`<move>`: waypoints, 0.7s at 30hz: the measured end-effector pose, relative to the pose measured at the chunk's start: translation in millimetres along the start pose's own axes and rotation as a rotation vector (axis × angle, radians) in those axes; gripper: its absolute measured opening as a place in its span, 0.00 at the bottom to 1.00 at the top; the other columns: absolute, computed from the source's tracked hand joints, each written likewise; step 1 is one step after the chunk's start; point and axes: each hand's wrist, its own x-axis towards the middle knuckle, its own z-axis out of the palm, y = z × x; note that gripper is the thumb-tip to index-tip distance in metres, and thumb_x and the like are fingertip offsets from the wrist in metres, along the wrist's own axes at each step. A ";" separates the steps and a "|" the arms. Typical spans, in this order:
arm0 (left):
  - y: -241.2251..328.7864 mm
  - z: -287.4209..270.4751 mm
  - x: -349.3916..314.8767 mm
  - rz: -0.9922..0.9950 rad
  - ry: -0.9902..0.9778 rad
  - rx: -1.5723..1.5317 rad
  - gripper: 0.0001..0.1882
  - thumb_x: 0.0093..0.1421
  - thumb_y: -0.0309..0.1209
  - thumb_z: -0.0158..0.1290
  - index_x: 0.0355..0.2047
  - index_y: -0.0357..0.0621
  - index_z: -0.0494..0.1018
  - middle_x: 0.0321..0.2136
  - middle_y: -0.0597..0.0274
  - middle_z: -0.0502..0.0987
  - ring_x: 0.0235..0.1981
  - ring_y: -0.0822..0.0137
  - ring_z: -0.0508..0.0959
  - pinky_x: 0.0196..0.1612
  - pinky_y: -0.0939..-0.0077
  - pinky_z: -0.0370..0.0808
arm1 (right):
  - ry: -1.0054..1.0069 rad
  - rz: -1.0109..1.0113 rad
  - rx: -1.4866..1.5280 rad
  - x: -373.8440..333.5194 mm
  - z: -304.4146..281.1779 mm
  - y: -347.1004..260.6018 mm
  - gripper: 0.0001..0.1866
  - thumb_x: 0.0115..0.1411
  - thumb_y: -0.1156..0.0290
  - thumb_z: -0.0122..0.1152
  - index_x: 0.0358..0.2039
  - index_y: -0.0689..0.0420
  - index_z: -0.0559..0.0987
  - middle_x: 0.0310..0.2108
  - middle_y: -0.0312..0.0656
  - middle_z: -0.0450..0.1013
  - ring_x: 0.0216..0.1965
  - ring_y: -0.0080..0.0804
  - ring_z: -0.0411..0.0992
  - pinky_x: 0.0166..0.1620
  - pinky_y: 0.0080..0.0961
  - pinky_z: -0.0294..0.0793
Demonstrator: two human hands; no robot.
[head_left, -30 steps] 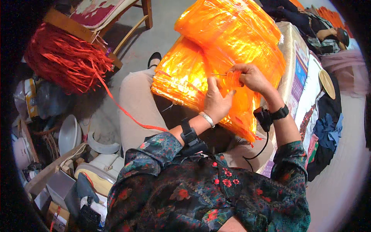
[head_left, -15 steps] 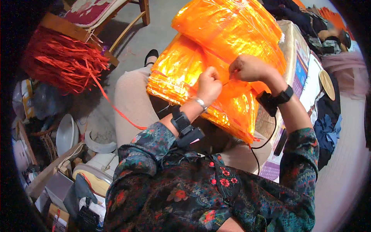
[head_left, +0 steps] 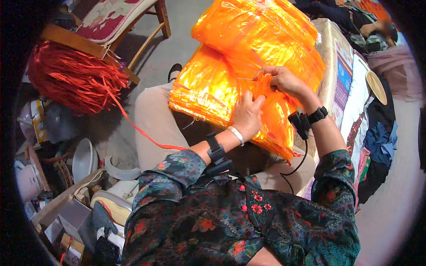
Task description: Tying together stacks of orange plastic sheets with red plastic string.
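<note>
A stack of shiny orange plastic sheets [head_left: 202,75] lies across my lap, with its upper part folded over. My right hand [head_left: 286,82] is closed in a pinch on a thin needle [head_left: 245,80] that points left above the stack. Gathered orange plastic bunches up just under those fingers. Nearer to me, my left hand [head_left: 248,115] grips the edge of the plastic, fingers bent and pressed into it; the fingertips are partly hidden. A red plastic strip [head_left: 133,125] runs from the left to my left sleeve.
At the upper left, a bundle of red strips [head_left: 75,75] hangs on a wooden frame beside a cushioned chair [head_left: 111,20]. A wooden box of odds and ends [head_left: 75,217] stands at the lower left. To the right is a padded surface [head_left: 327,44] with papers and clothes.
My hands were close together as fists. My right hand now holds the needle over gathered plastic, and my left hand has moved lower, onto the plastic's edge.
</note>
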 end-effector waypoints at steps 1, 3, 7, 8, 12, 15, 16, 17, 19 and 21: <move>-3.0 2.6 1.9 0.007 0.004 0.003 0.10 0.41 0.22 0.51 0.27 0.42 0.67 0.26 0.53 0.64 0.32 0.51 0.67 0.32 0.61 0.64 | 0.040 0.026 0.049 0.0 1.2 2.0 0.19 0.40 0.83 0.42 0.32 0.57 0.75 0.16 0.33 0.65 0.14 0.17 0.58 0.18 0.14 0.56; -20.4 12.4 6.6 0.064 -0.021 0.154 0.05 0.40 0.24 0.52 0.20 0.43 0.69 0.24 0.54 0.64 0.30 0.54 0.67 0.32 0.62 0.62 | 0.070 0.040 0.098 2.8 1.9 4.1 0.19 0.39 0.84 0.41 0.30 0.57 0.76 0.16 0.31 0.64 0.14 0.15 0.56 0.17 0.13 0.52; -37.5 10.4 28.3 0.079 0.053 0.148 0.04 0.40 0.26 0.49 0.12 0.46 0.67 0.21 0.57 0.65 0.30 0.56 0.67 0.33 0.62 0.58 | 0.107 0.022 -0.113 6.8 -31.1 24.0 0.14 0.40 0.80 0.45 0.28 0.58 0.76 0.17 0.33 0.67 0.15 0.19 0.60 0.19 0.17 0.58; -41.3 8.8 33.4 0.144 0.090 0.139 0.05 0.40 0.26 0.48 0.11 0.46 0.65 0.20 0.57 0.65 0.28 0.56 0.66 0.31 0.63 0.57 | 0.125 0.039 -0.242 8.8 -36.8 27.9 0.13 0.39 0.79 0.45 0.27 0.58 0.75 0.16 0.33 0.66 0.15 0.19 0.60 0.19 0.18 0.59; -53.3 -3.7 57.8 0.285 0.040 0.234 0.04 0.40 0.26 0.48 0.13 0.45 0.64 0.18 0.60 0.65 0.27 0.59 0.66 0.29 0.65 0.57 | 0.147 -0.005 -0.304 7.3 -43.8 26.2 0.12 0.38 0.79 0.47 0.26 0.59 0.75 0.14 0.32 0.64 0.15 0.19 0.60 0.19 0.19 0.59; -66.4 -7.4 71.9 0.370 -0.078 0.241 0.03 0.40 0.24 0.47 0.14 0.45 0.64 0.18 0.60 0.65 0.27 0.59 0.67 0.31 0.66 0.58 | 0.053 0.054 -0.253 8.7 -48.5 20.5 0.12 0.38 0.79 0.48 0.26 0.59 0.75 0.12 0.31 0.62 0.15 0.18 0.59 0.18 0.18 0.58; -71.0 -13.6 76.3 0.362 -0.087 0.247 0.03 0.40 0.24 0.47 0.14 0.45 0.64 0.18 0.60 0.65 0.27 0.59 0.67 0.31 0.66 0.58 | 0.044 0.058 -0.203 7.9 -45.2 12.7 0.10 0.38 0.81 0.47 0.24 0.59 0.74 0.12 0.29 0.59 0.13 0.16 0.56 0.16 0.17 0.54; -73.8 -16.1 82.8 0.413 -0.176 0.201 0.03 0.40 0.24 0.47 0.14 0.45 0.65 0.18 0.60 0.66 0.27 0.60 0.67 0.31 0.66 0.59 | 0.044 0.073 -0.154 6.2 -45.2 12.5 0.09 0.38 0.82 0.46 0.22 0.59 0.73 0.11 0.27 0.57 0.11 0.14 0.53 0.15 0.15 0.50; -78.4 -20.1 96.3 0.463 -0.272 0.152 0.03 0.40 0.24 0.47 0.14 0.45 0.65 0.18 0.60 0.66 0.28 0.60 0.67 0.32 0.67 0.59 | 0.001 0.084 -0.127 13.0 -49.9 18.3 0.09 0.38 0.82 0.46 0.21 0.59 0.73 0.11 0.27 0.58 0.11 0.14 0.53 0.15 0.15 0.50; -80.2 -24.6 107.4 0.662 -0.388 0.062 0.02 0.40 0.23 0.47 0.15 0.44 0.66 0.19 0.59 0.66 0.28 0.59 0.68 0.32 0.67 0.61 | -0.043 0.086 -0.100 19.7 -46.6 19.6 0.08 0.38 0.82 0.46 0.20 0.59 0.73 0.11 0.27 0.59 0.12 0.14 0.53 0.15 0.15 0.50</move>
